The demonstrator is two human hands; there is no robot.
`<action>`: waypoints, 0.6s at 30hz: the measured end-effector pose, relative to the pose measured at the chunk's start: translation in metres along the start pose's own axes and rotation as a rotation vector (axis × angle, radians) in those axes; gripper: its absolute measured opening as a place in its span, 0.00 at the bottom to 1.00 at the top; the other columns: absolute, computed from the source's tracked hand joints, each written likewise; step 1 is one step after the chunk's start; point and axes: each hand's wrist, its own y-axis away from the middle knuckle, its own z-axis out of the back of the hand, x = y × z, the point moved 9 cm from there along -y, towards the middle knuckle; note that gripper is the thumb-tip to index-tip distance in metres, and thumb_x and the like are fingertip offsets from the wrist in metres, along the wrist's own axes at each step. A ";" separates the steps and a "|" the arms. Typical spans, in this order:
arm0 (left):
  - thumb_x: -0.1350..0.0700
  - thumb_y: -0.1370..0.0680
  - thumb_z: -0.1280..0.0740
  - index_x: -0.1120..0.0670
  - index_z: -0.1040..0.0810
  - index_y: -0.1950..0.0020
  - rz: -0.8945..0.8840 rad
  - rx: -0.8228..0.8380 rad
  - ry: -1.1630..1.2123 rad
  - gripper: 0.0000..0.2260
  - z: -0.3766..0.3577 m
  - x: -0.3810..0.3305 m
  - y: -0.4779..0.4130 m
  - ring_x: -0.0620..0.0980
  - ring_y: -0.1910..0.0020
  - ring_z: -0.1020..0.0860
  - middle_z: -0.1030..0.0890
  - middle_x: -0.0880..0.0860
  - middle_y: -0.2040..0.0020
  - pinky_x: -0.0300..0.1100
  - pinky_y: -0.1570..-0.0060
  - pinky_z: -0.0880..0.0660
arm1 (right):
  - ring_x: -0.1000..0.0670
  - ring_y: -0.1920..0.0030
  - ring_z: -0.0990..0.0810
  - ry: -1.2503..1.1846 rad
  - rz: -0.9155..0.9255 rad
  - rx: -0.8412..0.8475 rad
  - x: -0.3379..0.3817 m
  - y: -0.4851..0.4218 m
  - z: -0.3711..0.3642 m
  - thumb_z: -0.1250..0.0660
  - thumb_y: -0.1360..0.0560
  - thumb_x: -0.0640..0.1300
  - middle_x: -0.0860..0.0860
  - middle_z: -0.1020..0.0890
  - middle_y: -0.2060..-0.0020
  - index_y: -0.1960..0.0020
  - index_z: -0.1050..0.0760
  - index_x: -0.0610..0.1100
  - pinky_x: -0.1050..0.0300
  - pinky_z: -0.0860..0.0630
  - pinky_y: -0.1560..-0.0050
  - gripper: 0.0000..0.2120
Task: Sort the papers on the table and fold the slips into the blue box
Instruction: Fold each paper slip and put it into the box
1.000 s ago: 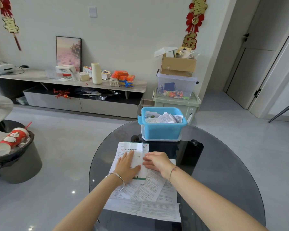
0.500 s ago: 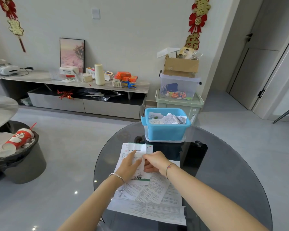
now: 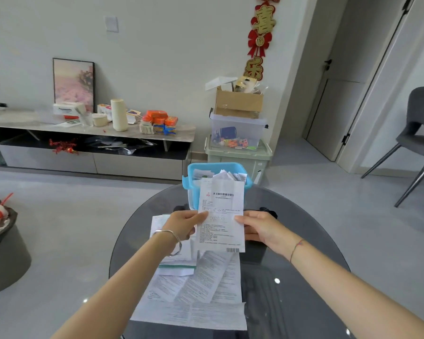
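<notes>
A printed white slip (image 3: 220, 211) with a barcode at its bottom is held upright above the table. My left hand (image 3: 182, 225) pinches its left edge and my right hand (image 3: 261, 228) pinches its right edge. Behind the slip stands the blue box (image 3: 192, 184), filled with several folded slips; the held slip hides most of its front. Under my hands lies a loose pile of papers (image 3: 194, 297) on the round dark glass table (image 3: 304, 253).
A dark bin (image 3: 3, 248) with a red cup stands on the floor at left. A grey chair (image 3: 419, 138) is at the right. Stacked storage boxes (image 3: 238, 135) and a low cabinet (image 3: 91, 143) line the far wall.
Both hands were pressing on the papers flat on the table; they have lifted one slip from the pile and now hold it upright in front of the blue box.
</notes>
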 end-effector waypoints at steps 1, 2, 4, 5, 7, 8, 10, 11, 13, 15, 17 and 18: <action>0.52 0.22 0.32 0.57 0.18 0.52 0.005 0.043 -0.003 0.09 -0.013 -0.003 -0.003 0.44 0.73 0.34 0.22 0.51 0.67 0.33 0.71 0.35 | 0.47 0.49 0.17 0.023 0.014 -0.018 -0.001 0.004 0.014 0.34 0.23 0.41 0.46 0.15 0.49 0.42 0.22 0.42 0.56 0.20 0.49 0.10; 0.53 0.23 0.32 0.56 0.18 0.53 0.000 0.090 -0.016 0.07 -0.032 -0.010 -0.004 0.44 0.71 0.31 0.20 0.52 0.63 0.33 0.69 0.31 | 0.47 0.49 0.17 0.043 0.039 -0.042 0.000 0.011 0.031 0.34 0.23 0.40 0.47 0.16 0.49 0.41 0.22 0.42 0.56 0.20 0.49 0.11; 0.56 0.24 0.31 0.56 0.18 0.52 -0.063 0.130 -0.032 0.04 -0.058 -0.023 -0.005 0.44 0.68 0.24 0.18 0.53 0.58 0.33 0.64 0.24 | 0.50 0.50 0.17 0.077 0.123 -0.086 0.007 0.024 0.055 0.33 0.23 0.38 0.47 0.16 0.47 0.40 0.23 0.42 0.61 0.21 0.51 0.12; 0.58 0.24 0.30 0.57 0.18 0.51 -0.121 0.132 -0.043 0.04 -0.069 -0.030 -0.006 0.43 0.67 0.21 0.17 0.52 0.57 0.34 0.61 0.23 | 0.53 0.51 0.17 0.106 0.188 -0.129 0.013 0.030 0.068 0.33 0.24 0.36 0.46 0.16 0.47 0.40 0.22 0.40 0.65 0.22 0.53 0.12; 0.62 0.25 0.30 0.57 0.17 0.50 -0.296 0.126 -0.109 0.05 -0.092 -0.048 -0.003 0.40 0.63 0.19 0.16 0.53 0.55 0.33 0.57 0.23 | 0.58 0.54 0.17 0.236 0.327 -0.230 0.023 0.048 0.094 0.32 0.25 0.33 0.47 0.16 0.50 0.44 0.20 0.39 0.71 0.25 0.55 0.11; 0.64 0.25 0.30 0.57 0.17 0.49 -0.385 0.135 -0.157 0.07 -0.102 -0.053 0.000 0.39 0.61 0.20 0.16 0.53 0.53 0.31 0.55 0.24 | 0.59 0.53 0.18 0.314 0.385 -0.255 0.025 0.055 0.101 0.32 0.26 0.32 0.49 0.16 0.51 0.47 0.18 0.41 0.71 0.25 0.53 0.11; 0.65 0.26 0.30 0.56 0.18 0.43 -0.481 0.187 -0.276 0.12 -0.123 -0.051 0.005 0.36 0.54 0.21 0.17 0.53 0.46 0.26 0.51 0.27 | 0.60 0.48 0.19 0.464 0.439 -0.276 0.013 0.068 0.114 0.31 0.27 0.31 0.55 0.16 0.50 0.49 0.17 0.47 0.69 0.25 0.47 0.14; 0.64 0.26 0.30 0.54 0.19 0.40 -0.497 0.225 -0.365 0.15 -0.134 -0.043 0.006 0.37 0.49 0.22 0.19 0.52 0.42 0.23 0.49 0.30 | 0.63 0.46 0.21 0.573 0.443 -0.286 0.003 0.072 0.117 0.31 0.27 0.32 0.58 0.17 0.48 0.48 0.17 0.51 0.71 0.27 0.45 0.16; 0.59 0.24 0.31 0.50 0.24 0.33 -0.513 0.323 -0.586 0.19 -0.156 -0.021 0.011 0.42 0.39 0.27 0.25 0.49 0.34 0.18 0.45 0.38 | 0.66 0.43 0.25 0.915 0.484 -0.266 -0.022 0.079 0.118 0.34 0.24 0.34 0.62 0.20 0.44 0.43 0.19 0.54 0.74 0.33 0.41 0.18; 0.56 0.23 0.32 0.47 0.30 0.29 -0.528 0.421 -0.744 0.22 -0.173 0.002 0.017 0.45 0.31 0.34 0.33 0.47 0.29 0.16 0.42 0.44 | 0.61 0.41 0.24 1.194 0.566 -0.154 -0.049 0.082 0.111 0.37 0.24 0.39 0.62 0.21 0.41 0.39 0.21 0.54 0.67 0.29 0.40 0.17; 0.53 0.22 0.32 0.46 0.34 0.27 -0.561 0.471 -0.874 0.24 -0.184 0.018 0.019 0.48 0.26 0.41 0.38 0.49 0.25 0.29 0.30 0.44 | 0.55 0.42 0.21 1.290 0.603 -0.078 -0.071 0.086 0.109 0.37 0.24 0.41 0.60 0.20 0.41 0.39 0.22 0.53 0.58 0.24 0.43 0.17; 0.49 0.22 0.34 0.44 0.36 0.26 -0.575 0.482 -0.987 0.25 -0.187 0.025 0.019 0.49 0.24 0.46 0.42 0.49 0.23 0.38 0.25 0.48 | 0.54 0.42 0.21 1.309 0.606 -0.069 -0.076 0.087 0.110 0.37 0.24 0.42 0.59 0.21 0.40 0.38 0.23 0.53 0.57 0.23 0.43 0.16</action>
